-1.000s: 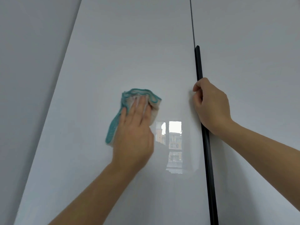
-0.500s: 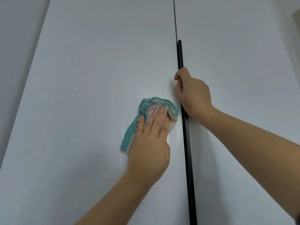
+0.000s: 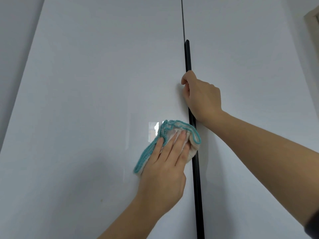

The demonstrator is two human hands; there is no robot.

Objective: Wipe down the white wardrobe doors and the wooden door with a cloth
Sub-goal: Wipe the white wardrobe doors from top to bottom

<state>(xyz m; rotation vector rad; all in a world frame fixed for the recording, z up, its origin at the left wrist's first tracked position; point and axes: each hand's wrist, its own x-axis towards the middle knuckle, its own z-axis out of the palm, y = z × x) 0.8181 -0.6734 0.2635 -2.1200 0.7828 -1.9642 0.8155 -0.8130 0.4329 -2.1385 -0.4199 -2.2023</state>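
left hand [image 3: 164, 163]: flat and palm-down, back of it facing the camera, basically mid-frame
left fingers [image 3: 179, 144]: straight and close together, pressing on the cloth [image 3: 174, 126], tips pointing up and a bit right
left forearm [image 3: 131, 216]: bare, comes in from the bottom edge, slants up to the right
right hand [image 3: 202, 97]: higher up and just right of the left one, knuckles toward us
right fingers [image 3: 185, 80]: curled round the black handle strip [image 3: 187, 57]
right forearm [image 3: 259, 152]: bare, reaches in from the lower right, dark sleeve [image 3: 312, 225] right at the edge
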